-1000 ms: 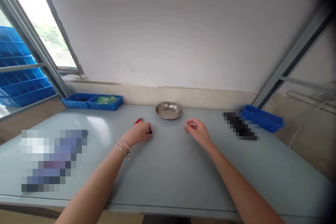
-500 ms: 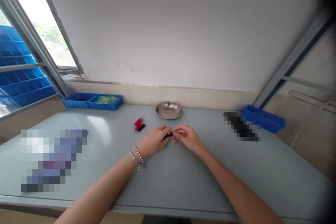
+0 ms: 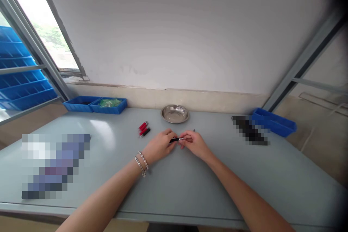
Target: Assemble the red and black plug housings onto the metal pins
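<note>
My left hand (image 3: 162, 143), with a beaded bracelet and a bangle at the wrist, is closed around a small black cylindrical piece (image 3: 174, 140) with a silver end. My right hand (image 3: 193, 143) pinches the silver end between thumb and fingers; the fingertips partly hide it. Behind the right knuckles a tiny grey tip (image 3: 194, 130) pokes out, too small to name. Left of my hands lie red pieces (image 3: 143, 126) and a black piece (image 3: 146, 131), similar small cylinders with silver ends. Beyond my hands stands a shallow round steel dish (image 3: 174, 114).
Blue bins (image 3: 83, 104) stand at the back left, one holding green bags (image 3: 108, 103). Another blue bin (image 3: 273, 122) is at the back right, beside a blurred dark object (image 3: 250, 130). A blurred bluish item (image 3: 58, 165) lies on the left of the grey table (image 3: 190, 192).
Both hands stay almost in place. The black piece in them has turned slightly, and more of its silver end shows between the fingers.
</note>
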Available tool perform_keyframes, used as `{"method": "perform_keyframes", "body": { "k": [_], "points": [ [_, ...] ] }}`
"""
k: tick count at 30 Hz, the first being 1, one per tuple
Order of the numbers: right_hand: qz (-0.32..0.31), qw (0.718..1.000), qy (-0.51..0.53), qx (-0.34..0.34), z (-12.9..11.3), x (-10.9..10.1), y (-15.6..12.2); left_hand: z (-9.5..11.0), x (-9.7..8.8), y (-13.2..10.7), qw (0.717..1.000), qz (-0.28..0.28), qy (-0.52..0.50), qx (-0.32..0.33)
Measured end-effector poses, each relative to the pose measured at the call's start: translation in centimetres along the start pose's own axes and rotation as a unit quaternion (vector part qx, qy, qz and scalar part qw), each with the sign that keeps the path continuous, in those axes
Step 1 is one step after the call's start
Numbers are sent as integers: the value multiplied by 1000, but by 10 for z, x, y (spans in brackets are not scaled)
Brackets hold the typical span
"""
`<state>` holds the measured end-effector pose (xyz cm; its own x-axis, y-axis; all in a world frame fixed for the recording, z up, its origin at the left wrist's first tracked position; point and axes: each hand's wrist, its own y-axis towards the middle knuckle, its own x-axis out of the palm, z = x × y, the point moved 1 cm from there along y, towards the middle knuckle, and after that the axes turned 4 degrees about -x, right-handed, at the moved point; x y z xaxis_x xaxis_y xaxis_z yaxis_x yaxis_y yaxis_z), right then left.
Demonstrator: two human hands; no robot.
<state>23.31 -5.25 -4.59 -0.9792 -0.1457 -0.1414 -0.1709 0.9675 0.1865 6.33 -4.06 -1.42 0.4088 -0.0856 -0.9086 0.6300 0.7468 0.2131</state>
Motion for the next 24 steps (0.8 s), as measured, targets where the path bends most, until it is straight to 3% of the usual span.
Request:
{"method": "perform_keyframes", "body": {
  "k": [9,17,24],
  "points": [
    [11,999,-46,4,-3,1,-1,1,0,1,1000,-3,7,-4],
    [-17,980,-193,-56,-10,-1,-4,6,-1,0,1000,11,0,-6],
    [-36,971,-228,-68,-18,-3,-6,6,-3,0,1000,27,-2,3]
  ]
}}
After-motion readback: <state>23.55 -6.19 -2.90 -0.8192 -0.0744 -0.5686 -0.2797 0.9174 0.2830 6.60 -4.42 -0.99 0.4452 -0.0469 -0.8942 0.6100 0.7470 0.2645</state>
